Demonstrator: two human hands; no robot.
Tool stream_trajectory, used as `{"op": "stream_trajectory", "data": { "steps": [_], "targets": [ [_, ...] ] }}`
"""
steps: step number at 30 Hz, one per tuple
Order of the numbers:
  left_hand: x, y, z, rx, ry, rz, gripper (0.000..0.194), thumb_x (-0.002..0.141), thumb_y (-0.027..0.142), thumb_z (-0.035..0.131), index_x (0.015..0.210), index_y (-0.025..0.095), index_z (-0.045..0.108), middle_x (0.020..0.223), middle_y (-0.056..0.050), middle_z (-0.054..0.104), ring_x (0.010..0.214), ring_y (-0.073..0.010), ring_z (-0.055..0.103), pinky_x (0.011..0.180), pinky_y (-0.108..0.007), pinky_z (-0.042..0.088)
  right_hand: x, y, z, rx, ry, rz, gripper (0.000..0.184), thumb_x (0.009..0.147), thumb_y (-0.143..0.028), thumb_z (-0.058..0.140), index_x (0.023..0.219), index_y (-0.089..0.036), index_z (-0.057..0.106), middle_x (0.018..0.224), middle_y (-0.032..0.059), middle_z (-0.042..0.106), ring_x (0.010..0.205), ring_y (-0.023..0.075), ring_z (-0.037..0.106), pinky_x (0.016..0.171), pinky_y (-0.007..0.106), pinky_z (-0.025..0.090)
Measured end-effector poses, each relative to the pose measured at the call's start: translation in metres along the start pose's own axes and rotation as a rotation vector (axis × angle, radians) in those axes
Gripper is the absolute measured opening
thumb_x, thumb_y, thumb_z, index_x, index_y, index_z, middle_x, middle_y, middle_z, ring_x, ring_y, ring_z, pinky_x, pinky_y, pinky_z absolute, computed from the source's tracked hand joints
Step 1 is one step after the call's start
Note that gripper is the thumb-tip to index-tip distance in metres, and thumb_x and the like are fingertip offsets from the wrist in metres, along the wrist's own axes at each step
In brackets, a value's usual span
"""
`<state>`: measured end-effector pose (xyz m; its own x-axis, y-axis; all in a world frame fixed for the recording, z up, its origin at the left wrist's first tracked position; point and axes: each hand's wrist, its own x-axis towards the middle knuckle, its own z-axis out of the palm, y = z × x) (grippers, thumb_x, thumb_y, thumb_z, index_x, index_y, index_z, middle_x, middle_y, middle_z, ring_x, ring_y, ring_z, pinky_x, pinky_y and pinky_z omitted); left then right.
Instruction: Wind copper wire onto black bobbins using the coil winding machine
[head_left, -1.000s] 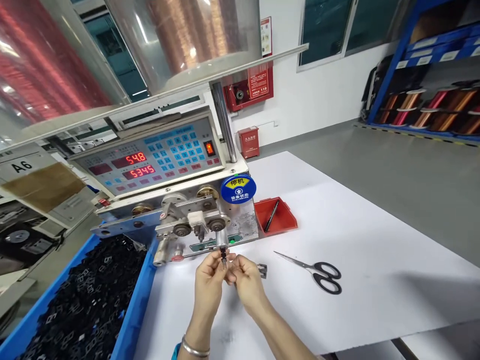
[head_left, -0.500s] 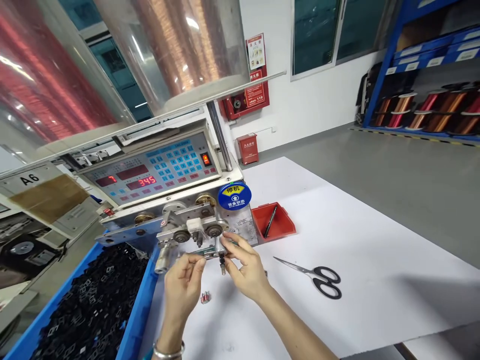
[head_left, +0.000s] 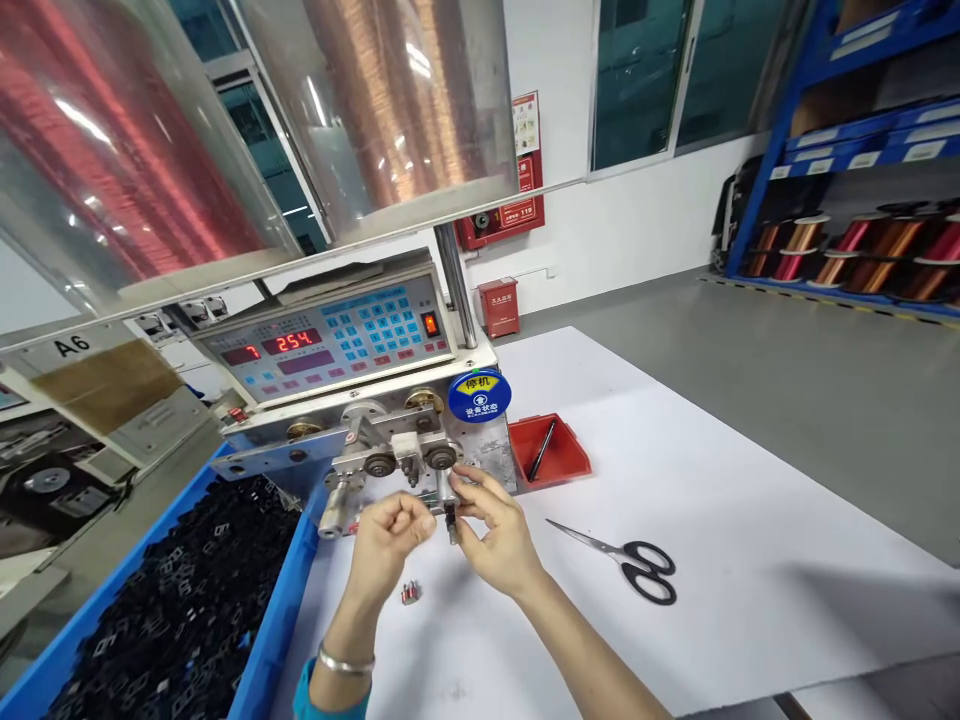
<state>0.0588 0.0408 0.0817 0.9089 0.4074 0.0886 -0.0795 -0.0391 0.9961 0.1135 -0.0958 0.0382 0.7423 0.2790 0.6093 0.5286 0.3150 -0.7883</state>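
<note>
A coil winding machine with a lit number panel stands ahead of me. Below its rollers, my right hand has thumb and fingers around a metal spindle, whose lower end carries a small black piece. Just left of it, my left hand is closed in a pinch; whatever lies between those fingertips is too fine to make out. Small red and silver parts lie on the white tabletop below the hands.
Black-handled scissors lie right of my right hand. Behind them, a red tray holds a black pen. At left stands a blue bin full of black plastic parts. Wire spools in clear covers hang above the panel.
My left hand has shifted slightly right, its fingers curled more tightly. The right hand stays at the spindle. The panel's 345 has gone dark and 254 glows in the upper readout.
</note>
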Motion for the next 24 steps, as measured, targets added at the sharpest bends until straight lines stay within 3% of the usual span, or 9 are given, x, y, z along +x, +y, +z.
{"op": "stream_trajectory", "data": {
  "steps": [5,8,12,15,18,21,24],
  "targets": [
    [0.024,-0.001,0.007,-0.022,0.020,-0.064,0.034,0.049,0.038,0.074,0.046,0.017,0.048,0.042,0.010,0.032,0.040,-0.0031,0.018,0.041,-0.020,0.013,0.001,0.000,0.002,-0.022,0.014,0.006,0.045,0.074,-0.009,0.054,0.116,-0.024,0.060,0.124,0.0107,0.052,0.092,0.0181,0.064,0.075,0.031,0.060],
    [0.006,-0.010,0.008,0.023,-0.019,-0.091,0.027,0.051,0.032,0.073,0.047,0.016,0.053,0.041,0.009,0.035,0.039,-0.0036,0.021,0.040,-0.020,0.013,0.002,-0.001,0.002,-0.022,-0.001,0.017,0.045,0.075,-0.009,0.054,0.117,-0.024,0.060,0.124,0.0107,0.052,0.092,0.0179,0.064,0.074,0.030,0.060],
    [-0.010,0.002,0.003,0.093,0.029,0.030,0.017,0.055,0.028,0.073,0.051,0.015,0.061,0.042,0.010,0.030,0.044,-0.0052,0.026,0.045,-0.020,0.022,0.001,-0.003,0.002,-0.007,0.003,0.029,0.044,0.074,-0.010,0.053,0.115,-0.025,0.061,0.124,0.0099,0.051,0.093,0.0182,0.064,0.072,0.030,0.061],
    [0.009,0.012,0.006,0.014,0.119,0.034,0.023,0.051,0.027,0.074,0.047,0.016,0.055,0.042,0.010,0.030,0.043,-0.0043,0.024,0.044,-0.019,0.021,-0.001,-0.003,0.002,-0.018,0.004,0.027,0.044,0.074,-0.008,0.052,0.115,-0.024,0.060,0.124,0.0104,0.051,0.094,0.0185,0.064,0.075,0.032,0.060],
    [0.023,0.004,0.011,-0.055,0.091,-0.040,0.028,0.047,0.032,0.074,0.045,0.017,0.049,0.041,0.009,0.034,0.038,-0.0033,0.021,0.040,-0.020,0.016,-0.002,-0.004,0.001,-0.034,-0.019,0.031,0.047,0.074,-0.008,0.052,0.118,-0.024,0.058,0.127,0.0109,0.049,0.097,0.0195,0.062,0.078,0.033,0.059],
    [0.009,-0.010,0.012,-0.047,0.041,-0.060,0.028,0.050,0.035,0.073,0.047,0.017,0.051,0.040,0.010,0.032,0.037,-0.0034,0.019,0.039,-0.020,0.014,-0.002,-0.003,0.001,-0.031,-0.031,0.032,0.048,0.074,-0.008,0.052,0.119,-0.024,0.058,0.127,0.0111,0.049,0.100,0.0207,0.061,0.076,0.033,0.060],
    [-0.008,-0.008,0.007,0.024,0.073,0.029,0.024,0.056,0.032,0.074,0.051,0.015,0.058,0.040,0.011,0.029,0.041,-0.0043,0.024,0.043,-0.019,0.020,-0.003,-0.002,0.000,-0.026,-0.027,0.042,0.047,0.075,-0.009,0.052,0.119,-0.024,0.058,0.127,0.0109,0.049,0.101,0.0207,0.061,0.075,0.032,0.060]
  ]
}}
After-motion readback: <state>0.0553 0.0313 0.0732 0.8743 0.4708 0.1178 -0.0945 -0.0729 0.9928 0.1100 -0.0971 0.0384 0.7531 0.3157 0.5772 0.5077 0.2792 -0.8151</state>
